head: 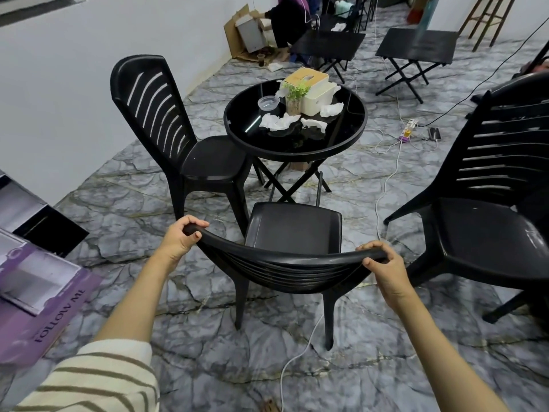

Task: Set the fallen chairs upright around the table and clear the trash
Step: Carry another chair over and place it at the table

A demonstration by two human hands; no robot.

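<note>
I see the left hand and right hand each gripping the upright chair's backrest; round table beyond them.

There's the striped sleeve on the person's left: cream fabric crossed by thin olive-brown bands, loose and wide at the cuff. Past that cuff the left forearm and left hand are bare, and opposite the sleeve the right forearm and right hand are bare too.
</note>
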